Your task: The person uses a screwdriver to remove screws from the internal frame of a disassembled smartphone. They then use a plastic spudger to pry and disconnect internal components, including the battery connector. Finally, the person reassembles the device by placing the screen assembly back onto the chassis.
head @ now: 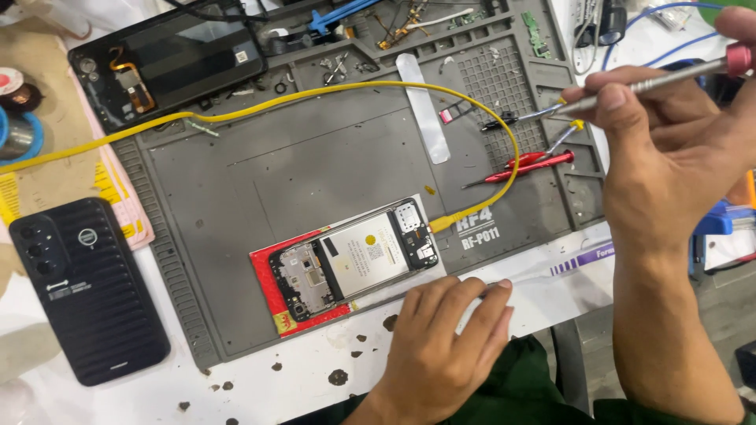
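An opened phone (354, 260) with its back off lies on a red and white pad (272, 295) at the front of a grey repair mat (260, 181). My left hand (445, 346) rests flat on the table edge just right of and below the phone, holding nothing. My right hand (669, 157) is raised over the mat's right side and grips a metal screwdriver with a red end (654, 79), its tip pointing left towards small tools there. A yellow cable (331, 94) loops across the mat and plugs into the phone's right end.
A black ribbed phone back cover (87, 291) lies at the left. Another opened dark phone (169, 63) sits at the mat's top left. Red tweezers (528, 165), a white plastic strip (424, 106) and small parts lie on the mat's right and top trays.
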